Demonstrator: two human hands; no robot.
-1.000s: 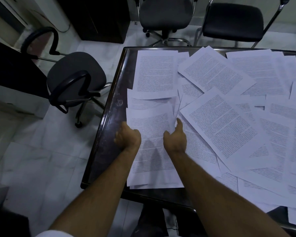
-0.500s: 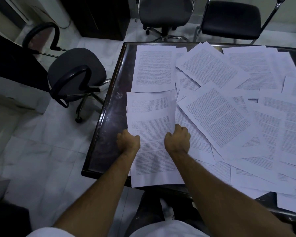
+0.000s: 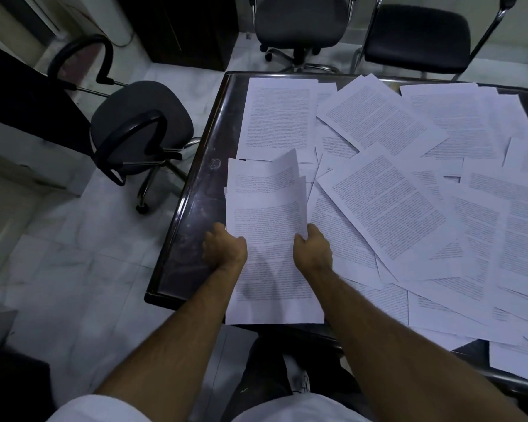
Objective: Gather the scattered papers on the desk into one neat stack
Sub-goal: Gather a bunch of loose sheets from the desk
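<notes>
Both hands, left hand and right hand, grip the small stack, now lifted; scattered sheets remain.

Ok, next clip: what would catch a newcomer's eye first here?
Printed sheets lie overlapping at all angles over most of the dark desk. At its near left corner, the left hand and right hand grip the sides of a small stack, whose top sheets curl upward. Office chairs stand on the pale floor, one at left.
</notes>
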